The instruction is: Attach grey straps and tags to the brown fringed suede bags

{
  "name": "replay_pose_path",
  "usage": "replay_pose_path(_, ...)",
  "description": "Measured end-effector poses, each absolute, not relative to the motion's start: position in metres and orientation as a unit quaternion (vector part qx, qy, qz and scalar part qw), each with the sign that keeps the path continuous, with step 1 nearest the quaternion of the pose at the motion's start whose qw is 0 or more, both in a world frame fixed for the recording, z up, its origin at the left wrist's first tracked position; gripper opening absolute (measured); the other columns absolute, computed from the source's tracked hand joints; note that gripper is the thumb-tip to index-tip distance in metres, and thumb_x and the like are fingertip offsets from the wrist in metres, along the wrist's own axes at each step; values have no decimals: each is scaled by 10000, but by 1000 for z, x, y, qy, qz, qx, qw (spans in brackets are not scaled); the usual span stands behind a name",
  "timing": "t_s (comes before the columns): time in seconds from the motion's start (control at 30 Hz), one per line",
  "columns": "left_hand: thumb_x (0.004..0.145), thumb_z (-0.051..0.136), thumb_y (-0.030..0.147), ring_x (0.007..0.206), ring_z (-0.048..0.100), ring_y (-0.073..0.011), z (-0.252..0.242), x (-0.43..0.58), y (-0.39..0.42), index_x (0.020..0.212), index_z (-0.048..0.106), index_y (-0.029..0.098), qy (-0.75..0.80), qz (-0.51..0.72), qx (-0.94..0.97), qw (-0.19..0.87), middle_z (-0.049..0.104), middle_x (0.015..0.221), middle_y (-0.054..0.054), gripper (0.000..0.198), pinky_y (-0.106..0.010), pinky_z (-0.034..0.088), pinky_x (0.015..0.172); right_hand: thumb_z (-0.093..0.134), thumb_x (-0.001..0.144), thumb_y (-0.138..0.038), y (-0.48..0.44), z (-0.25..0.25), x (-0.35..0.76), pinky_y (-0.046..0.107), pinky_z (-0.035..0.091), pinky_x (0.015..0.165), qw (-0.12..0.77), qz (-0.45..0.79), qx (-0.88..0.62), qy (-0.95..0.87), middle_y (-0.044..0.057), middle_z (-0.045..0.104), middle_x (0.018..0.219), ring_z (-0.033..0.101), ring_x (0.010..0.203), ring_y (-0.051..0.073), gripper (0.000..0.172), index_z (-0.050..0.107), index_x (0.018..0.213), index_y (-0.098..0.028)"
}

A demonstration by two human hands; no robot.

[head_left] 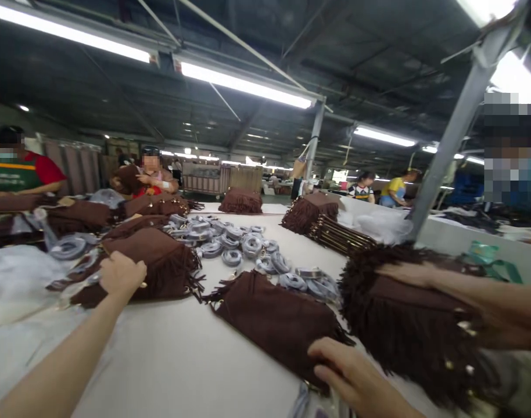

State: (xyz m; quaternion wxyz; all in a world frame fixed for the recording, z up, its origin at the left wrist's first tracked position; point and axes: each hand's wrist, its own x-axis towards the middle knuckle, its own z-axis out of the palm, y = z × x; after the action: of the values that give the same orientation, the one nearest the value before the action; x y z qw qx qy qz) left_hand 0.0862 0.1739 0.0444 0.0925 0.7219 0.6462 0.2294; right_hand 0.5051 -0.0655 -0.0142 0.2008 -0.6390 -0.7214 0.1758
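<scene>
My left hand (122, 273) is closed on the top edge of a brown fringed suede bag (161, 261) lying at the left of the white table (182, 360). A second brown fringed bag (274, 319) lies flat in the middle. My right hand (346, 368) grips its near right corner, fingers curled over the edge. Right beside it is a heap of the same fringed bags (413, 342), and a co-worker's forearm (457, 287) lies across the top of the heap.
Several bagged grey straps (243, 247) lie scattered mid-table. More brown bags (311, 212) are stacked farther back and at the left (78, 216). Clear plastic (17, 278) lies at the left. Other workers stand around the table. A grey post (448, 139) rises at the right.
</scene>
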Motion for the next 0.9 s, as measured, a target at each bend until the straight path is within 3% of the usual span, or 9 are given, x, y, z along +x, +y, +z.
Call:
replay_pose_path(0.1,854,316,52,1222,469,-335,27,124,154,1276,474,82,625,221,748,26,565,1266,-172,452,-476,348,1024,590,793,-300,-51,-28,479,533,351,1060,135,84,-670,-725,161,487,1394,417,1295,350,510,545,1290,-196)
replay_pose_path(0.2,701,484,11,1210,504,-203,-3,171,136,1248,547,194,524,148,838,33,593,1294,-52,581,-269,343,1051,600,813,-267,-40,-37,461,561,392,1008,81,22,-716,-693,194,402,1456,349,1337,377,588,456,1376,-182)
replay_pose_path(0.27,676,523,13,1193,521,-182,-21,197,124,1260,550,218,468,105,877,41,600,1294,-39,620,-235,358,1030,539,869,-225,-36,-36,460,483,452,953,67,-9,-699,-712,212,468,1387,401,1294,358,447,511,1309,-147)
replay_pose_path(0.33,749,487,38,1191,523,-225,-31,213,115,1271,536,167,445,87,891,30,591,1291,-112,540,-312,363,1034,470,902,-157,-32,-31,466,413,481,884,53,-17,-676,-735,213,573,1233,502,1180,336,287,596,1157,-118)
replay_pose_path(0.5,855,350,69,1034,609,-279,-11,221,114,967,624,154,461,71,884,5,684,1019,-162,308,-403,428,912,401,877,-4,-19,-4,505,271,450,775,46,12,-674,-737,109,677,950,629,880,204,274,631,929,-144)
replay_pose_path(0.63,849,336,98,925,655,-248,22,217,119,946,616,188,483,75,872,18,701,952,-117,310,-330,473,779,349,972,-159,-23,22,529,233,420,735,70,22,-685,-725,63,689,878,636,835,162,292,628,887,-154)
replay_pose_path(0.73,807,357,81,930,655,-210,38,213,113,1110,606,221,464,83,881,39,702,990,-69,417,-269,464,765,398,967,-366,-41,24,523,275,422,722,79,25,-706,-703,98,698,919,650,860,210,317,626,988,-146)
replay_pose_path(0.83,768,319,65,704,653,-172,46,210,101,1300,517,238,453,90,879,124,679,724,-1,593,-224,457,638,616,779,-566,-61,8,501,334,444,732,60,26,-719,-692,150,680,1050,654,927,303,641,527,1257,-148)
replay_pose_path(0.9,764,285,78,567,610,-169,50,207,93,1313,518,210,453,89,869,179,591,545,27,611,-217,433,543,652,742,-501,-68,-4,486,370,453,743,50,3,-735,-676,184,648,1102,650,942,342,728,454,1338,-133)
